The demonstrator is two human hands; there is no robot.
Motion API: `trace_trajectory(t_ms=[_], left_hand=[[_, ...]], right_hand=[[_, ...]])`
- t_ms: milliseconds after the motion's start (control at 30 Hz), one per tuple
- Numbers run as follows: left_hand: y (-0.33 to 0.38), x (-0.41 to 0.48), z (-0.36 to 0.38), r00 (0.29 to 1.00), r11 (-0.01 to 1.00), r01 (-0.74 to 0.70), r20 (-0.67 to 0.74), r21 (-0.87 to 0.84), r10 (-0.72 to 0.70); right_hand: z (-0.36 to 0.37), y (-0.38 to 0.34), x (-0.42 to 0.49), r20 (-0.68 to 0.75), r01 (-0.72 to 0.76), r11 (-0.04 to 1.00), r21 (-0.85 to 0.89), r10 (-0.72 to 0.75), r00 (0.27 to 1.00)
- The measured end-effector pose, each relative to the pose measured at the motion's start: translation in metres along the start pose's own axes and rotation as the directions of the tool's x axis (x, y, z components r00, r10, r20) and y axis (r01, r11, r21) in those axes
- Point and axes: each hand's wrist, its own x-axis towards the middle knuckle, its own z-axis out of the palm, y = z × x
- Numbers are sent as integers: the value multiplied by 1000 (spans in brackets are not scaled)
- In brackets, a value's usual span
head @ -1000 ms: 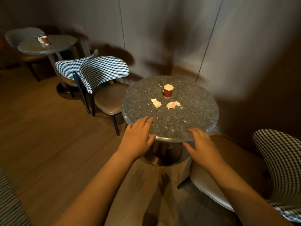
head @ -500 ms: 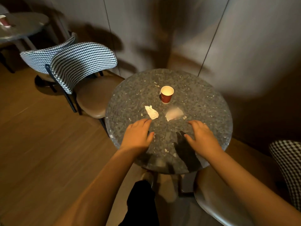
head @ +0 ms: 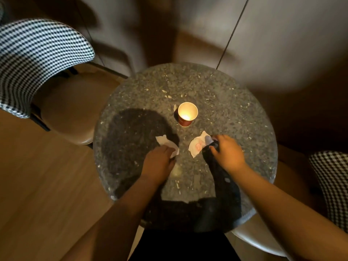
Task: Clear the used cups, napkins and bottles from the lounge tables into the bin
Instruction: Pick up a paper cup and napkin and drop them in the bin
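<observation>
Round speckled stone table (head: 226, 102), dim warm light, wall panels behind it, wood floor to the left. Red paper cup (head: 187, 113) stands upright near the table's middle, its pale inside lit; all positions below are taken from the cup. Left napkin (head: 165, 143): crumpled, white, lying on the table toward me and left of the cup, apart from it. Right napkin (head: 197, 146): crumpled, white with a pink mark, toward me and slightly right of the cup, also apart from it. Left hand (head: 159, 162): back up, fingers curled down over the near end of the left napkin, gripping it. Right hand (head: 228, 152): toward me and right of the cup, fingers bent, tips at the right napkin's right edge; cannot tell whether it has closed on the paper. Left chair (head: 37, 59): checked back, tan seat, far left of the cup. Right chair (head: 331, 181): checked back, far right of the cup and nearer me.
</observation>
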Motion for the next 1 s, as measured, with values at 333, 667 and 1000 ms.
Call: trace_trajectory(t_ms=[333,667,1000], left_hand=[[-20,28,35,1000,1000,30,9,-9,-30],[-32,40,47,998,999,39,-52,-8,-39],[-35,50,27,976,995,32,-213,-95,-52]], right_hand=[[35,0,35,105,-54,991,-120,67,992],[54,3,46,58,-55,989,-140,63,996],[16,-9,44,-206,357,916,-183,-391,897]])
